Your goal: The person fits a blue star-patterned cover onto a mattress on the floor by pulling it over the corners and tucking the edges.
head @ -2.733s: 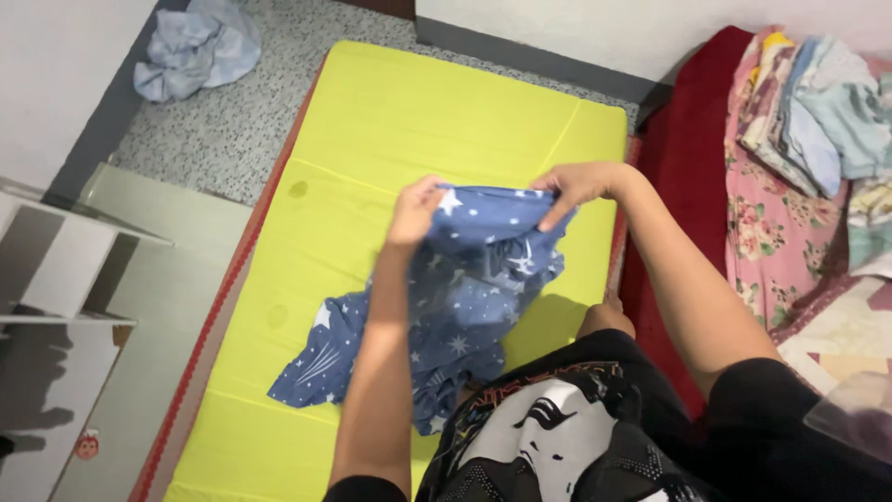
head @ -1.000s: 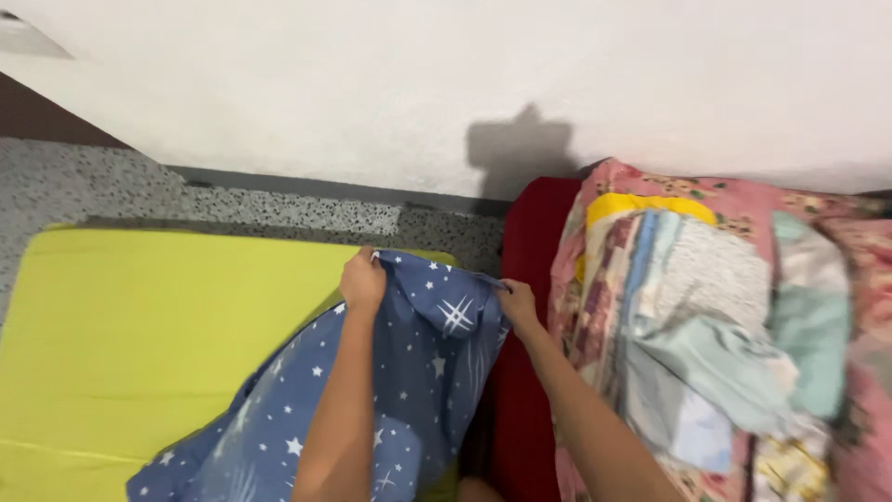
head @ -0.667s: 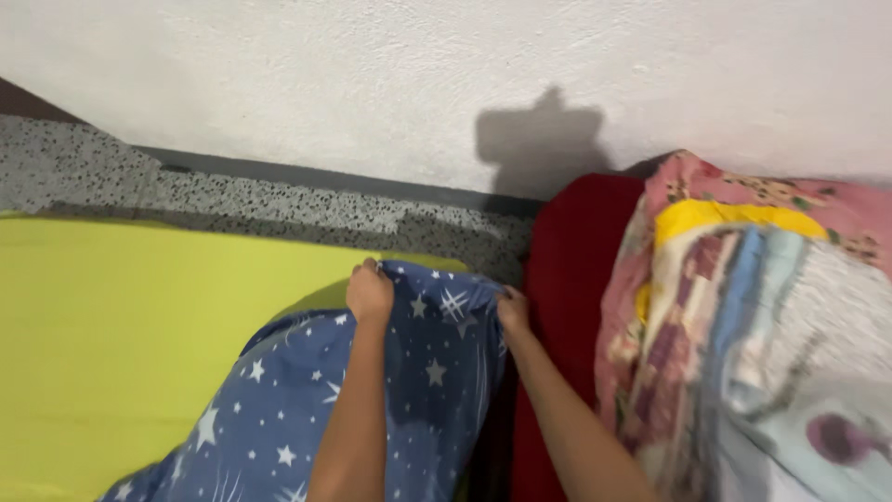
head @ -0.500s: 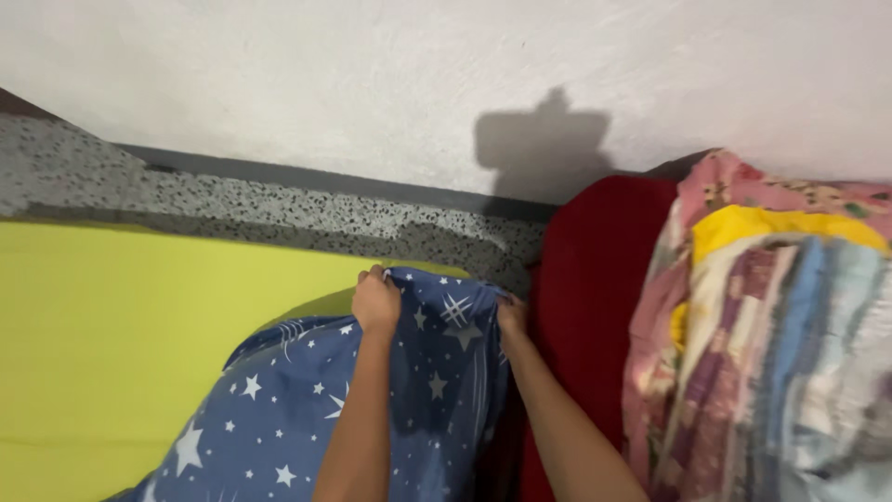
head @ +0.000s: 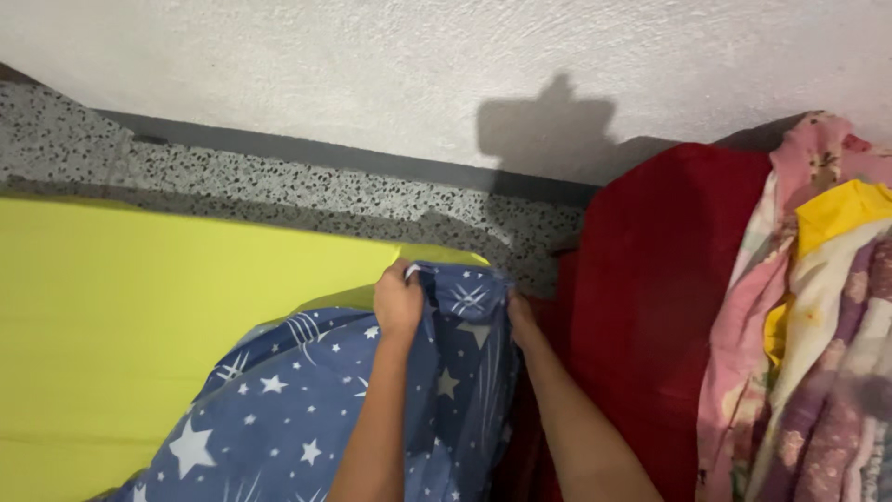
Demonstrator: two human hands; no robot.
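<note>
Carried toward the yellow-green mattress's (head: 139, 307) far corner, the blue star-printed cloth (head: 307, 409) now hangs from both hands, left hand (head: 400, 302) fingers and right hand (head: 520, 316) fingers clamped on its top edge, red bedding (head: 650, 307) just beyond the right fingers.

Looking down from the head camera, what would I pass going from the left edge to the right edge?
Yellow-green mat → blue star-print cloth → left hand gripping its top edge → right hand on the same edge → red bedding → pile of folded, patterned fabrics.
</note>
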